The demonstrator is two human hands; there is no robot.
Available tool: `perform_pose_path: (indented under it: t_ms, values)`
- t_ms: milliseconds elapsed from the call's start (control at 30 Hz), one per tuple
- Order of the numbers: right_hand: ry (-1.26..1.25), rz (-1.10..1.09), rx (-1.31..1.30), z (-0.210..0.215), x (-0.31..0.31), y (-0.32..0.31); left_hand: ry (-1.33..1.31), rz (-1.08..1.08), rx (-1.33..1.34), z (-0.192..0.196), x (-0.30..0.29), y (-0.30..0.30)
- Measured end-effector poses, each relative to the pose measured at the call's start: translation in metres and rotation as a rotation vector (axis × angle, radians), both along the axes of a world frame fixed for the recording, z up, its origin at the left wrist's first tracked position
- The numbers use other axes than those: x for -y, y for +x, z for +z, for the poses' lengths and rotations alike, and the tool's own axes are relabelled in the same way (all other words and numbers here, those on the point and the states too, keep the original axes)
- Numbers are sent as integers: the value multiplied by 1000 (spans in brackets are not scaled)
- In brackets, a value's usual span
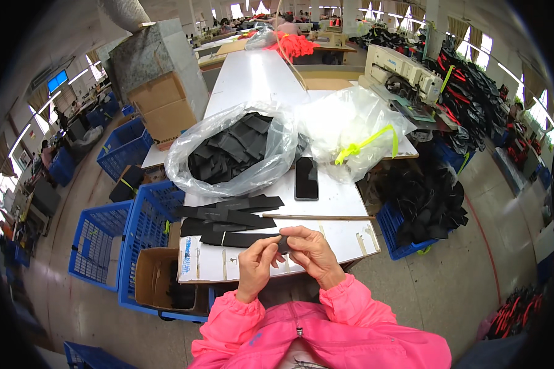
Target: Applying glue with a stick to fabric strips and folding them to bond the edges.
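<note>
Both of my hands are together at the table's near edge, fingertips pinching the dark end of a black fabric strip point(283, 246). My left hand point(256, 265) is closed on it from the left, thumb and forefinger pressed together. From the other side my right hand point(314, 253) grips the same end, partly covering it. A black strip point(235, 239) lies flat just left of my fingers; whether it is one piece with the held end is hidden. Behind it, several overlapping black strips point(228, 215) are spread on the white table point(314, 237).
A clear bag point(178, 154) full of black pieces stands beyond the strips. Right of it are a black phone point(306, 179) and a plastic bag point(345, 123) with a yellow-green tie. A wooden stick point(320, 217) lies crosswise. Blue crates point(129, 270) flank the table's left; a sewing machine point(400, 71) stands far right.
</note>
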State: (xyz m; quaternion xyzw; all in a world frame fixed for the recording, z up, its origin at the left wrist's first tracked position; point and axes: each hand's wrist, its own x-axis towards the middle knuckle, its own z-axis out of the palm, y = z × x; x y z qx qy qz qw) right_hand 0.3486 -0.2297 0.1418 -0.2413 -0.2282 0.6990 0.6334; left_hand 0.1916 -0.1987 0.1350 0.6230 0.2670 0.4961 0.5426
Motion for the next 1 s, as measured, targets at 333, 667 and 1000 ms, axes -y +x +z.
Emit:
perform_pose_path:
  t_ms: [333,667,1000]
  values:
    - [49,-7,310,8,-1,-11,567,370,-410,-8,-6,-2]
    - [217,-406,1031,-8,-3,-18,659,433,-603,-8,-3,1]
    - [255,-159,922,-13,-10,-19,764,293,-688,-13,-11,-21]
